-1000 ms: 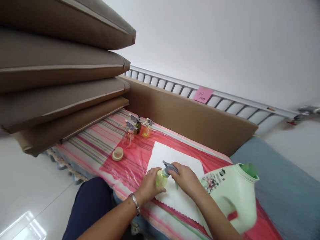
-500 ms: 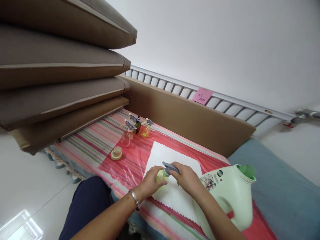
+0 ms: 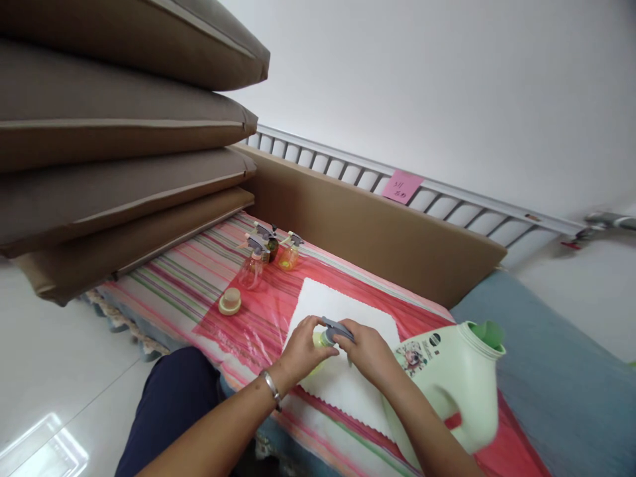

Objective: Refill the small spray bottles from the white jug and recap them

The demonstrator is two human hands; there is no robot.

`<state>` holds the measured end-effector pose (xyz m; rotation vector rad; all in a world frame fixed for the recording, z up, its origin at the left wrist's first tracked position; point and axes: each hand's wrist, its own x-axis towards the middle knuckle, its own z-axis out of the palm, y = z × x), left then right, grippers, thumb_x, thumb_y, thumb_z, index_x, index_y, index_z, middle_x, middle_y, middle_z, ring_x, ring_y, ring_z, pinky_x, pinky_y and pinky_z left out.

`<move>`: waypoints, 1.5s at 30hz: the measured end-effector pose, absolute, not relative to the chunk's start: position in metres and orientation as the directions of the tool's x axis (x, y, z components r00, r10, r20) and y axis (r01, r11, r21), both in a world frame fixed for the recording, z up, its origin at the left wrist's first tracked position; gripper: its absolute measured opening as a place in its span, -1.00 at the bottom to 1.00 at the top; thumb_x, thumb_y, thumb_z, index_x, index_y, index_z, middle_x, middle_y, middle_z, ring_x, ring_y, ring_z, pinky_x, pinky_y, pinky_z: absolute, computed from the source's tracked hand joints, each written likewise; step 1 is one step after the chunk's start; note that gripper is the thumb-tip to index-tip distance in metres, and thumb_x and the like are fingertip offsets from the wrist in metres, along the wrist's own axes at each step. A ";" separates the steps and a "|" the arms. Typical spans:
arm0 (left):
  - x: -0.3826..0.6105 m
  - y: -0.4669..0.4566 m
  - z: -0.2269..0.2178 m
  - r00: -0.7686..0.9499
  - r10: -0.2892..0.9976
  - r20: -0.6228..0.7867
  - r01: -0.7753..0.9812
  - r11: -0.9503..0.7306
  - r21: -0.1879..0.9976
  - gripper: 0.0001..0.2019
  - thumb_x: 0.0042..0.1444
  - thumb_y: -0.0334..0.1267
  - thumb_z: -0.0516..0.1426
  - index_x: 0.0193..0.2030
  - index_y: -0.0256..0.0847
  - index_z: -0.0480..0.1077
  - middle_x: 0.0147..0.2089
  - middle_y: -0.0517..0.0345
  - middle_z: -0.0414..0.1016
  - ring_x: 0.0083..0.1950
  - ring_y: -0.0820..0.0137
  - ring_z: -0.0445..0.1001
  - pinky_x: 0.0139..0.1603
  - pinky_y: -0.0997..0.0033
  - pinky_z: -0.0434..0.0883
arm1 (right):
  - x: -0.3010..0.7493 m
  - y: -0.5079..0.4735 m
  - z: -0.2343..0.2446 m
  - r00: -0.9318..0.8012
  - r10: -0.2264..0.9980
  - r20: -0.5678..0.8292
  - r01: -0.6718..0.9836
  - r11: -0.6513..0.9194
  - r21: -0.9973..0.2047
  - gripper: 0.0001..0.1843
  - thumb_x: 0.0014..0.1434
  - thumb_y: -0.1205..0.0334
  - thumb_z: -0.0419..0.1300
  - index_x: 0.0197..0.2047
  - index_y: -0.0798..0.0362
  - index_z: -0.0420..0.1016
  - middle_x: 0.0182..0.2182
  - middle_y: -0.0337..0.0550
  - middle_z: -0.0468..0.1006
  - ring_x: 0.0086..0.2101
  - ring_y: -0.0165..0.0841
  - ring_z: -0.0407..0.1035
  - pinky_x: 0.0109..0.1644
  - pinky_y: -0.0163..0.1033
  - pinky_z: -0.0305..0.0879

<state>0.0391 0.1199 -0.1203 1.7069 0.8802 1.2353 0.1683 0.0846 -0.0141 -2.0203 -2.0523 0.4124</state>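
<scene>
Both hands are on one small spray bottle [image 3: 318, 340] with yellow-green colour and a grey trigger head, held above a white cloth [image 3: 362, 384]. My left hand [image 3: 304, 351] is wrapped round its body and neck, hiding most of it. At the top, my right hand [image 3: 365, 348] grips the grey spray head [image 3: 338, 328]. Close to my right forearm stands a pale green detergent jug [image 3: 477, 387], its mouth uncapped with a green spout inside. A pale round cap [image 3: 230, 301] sits on the red plastic sheet to the left.
Several spray bottles, among them a pink one [image 3: 251, 270] and a yellow one [image 3: 289, 255], stand at the back left on the red plastic sheet [image 3: 268, 311]. Stacked brown cushions [image 3: 124, 146] rise at left. A brown board [image 3: 377, 228] leans before a white radiator [image 3: 318, 159].
My left fingers have shifted up toward the bottle's neck and grey head. The right hand keeps its grip there. The whole view has shifted slightly.
</scene>
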 end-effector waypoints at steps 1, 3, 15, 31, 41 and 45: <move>0.041 0.120 -0.118 0.267 0.884 0.383 0.069 -0.414 0.908 -0.55 -0.20 -0.30 0.36 -0.13 -0.19 0.33 -0.12 0.07 0.42 -0.05 0.23 0.37 0.00 0.22 0.28 | 0.168 0.085 -0.013 -0.025 0.999 -0.035 0.933 0.011 -0.360 -0.86 0.07 0.21 0.05 -0.35 -0.03 0.43 -0.44 -0.19 0.55 -0.40 -0.28 0.39 -0.35 -0.28 0.11; 0.043 0.120 -0.116 0.262 0.882 0.391 0.072 -0.422 0.904 -0.61 -0.17 -0.28 0.34 -0.18 -0.20 0.35 -0.16 0.08 0.43 -0.09 0.23 0.37 -0.04 0.23 0.29 | 0.168 0.085 -0.011 -0.043 0.998 -0.041 0.930 0.025 -0.368 -0.86 0.06 0.21 0.06 -0.36 -0.03 0.44 -0.44 -0.20 0.54 -0.40 -0.29 0.39 -0.35 -0.28 0.12; 0.034 0.124 -0.112 0.430 0.827 0.362 -0.029 -0.388 0.921 -0.63 -0.15 -0.31 0.33 -0.14 -0.16 0.41 -0.16 0.14 0.48 -0.10 0.28 0.41 -0.06 0.34 0.31 | 0.176 0.090 -0.009 -0.149 0.987 -0.065 0.849 0.094 -0.520 -0.80 0.03 0.21 0.09 -0.31 -0.01 0.51 -0.42 -0.24 0.56 -0.41 -0.33 0.39 -0.31 -0.28 0.23; 0.027 0.138 -0.116 0.443 0.852 0.279 -0.079 -0.273 0.959 -0.68 -0.17 -0.26 0.33 -0.25 -0.23 0.38 -0.25 0.17 0.42 -0.14 0.29 0.37 -0.09 0.33 0.28 | 0.171 0.091 -0.015 -0.138 0.990 -0.027 0.805 0.096 -0.585 -0.80 0.02 0.22 0.10 -0.29 -0.01 0.51 -0.41 -0.24 0.53 -0.40 -0.33 0.39 -0.31 -0.28 0.22; 0.024 0.137 -0.114 0.466 0.843 0.271 -0.080 -0.265 0.961 -0.62 -0.19 -0.24 0.34 -0.20 -0.24 0.39 -0.20 0.12 0.44 -0.09 0.25 0.37 -0.03 0.28 0.28 | 0.172 0.091 -0.018 -0.130 0.991 -0.034 0.802 0.085 -0.591 -0.81 0.03 0.22 0.10 -0.29 -0.01 0.50 -0.42 -0.25 0.54 -0.43 -0.35 0.39 -0.33 -0.29 0.23; 0.017 0.141 -0.108 0.567 0.776 0.276 -0.113 -0.258 0.959 -0.70 -0.15 -0.30 0.32 -0.21 -0.17 0.45 -0.19 0.18 0.49 -0.08 0.29 0.41 0.01 0.32 0.29 | 0.172 0.091 -0.018 -0.128 0.991 -0.032 0.803 0.085 -0.589 -0.82 0.03 0.20 0.10 -0.31 -0.01 0.50 -0.44 -0.25 0.54 -0.38 -0.31 0.40 -0.31 -0.28 0.23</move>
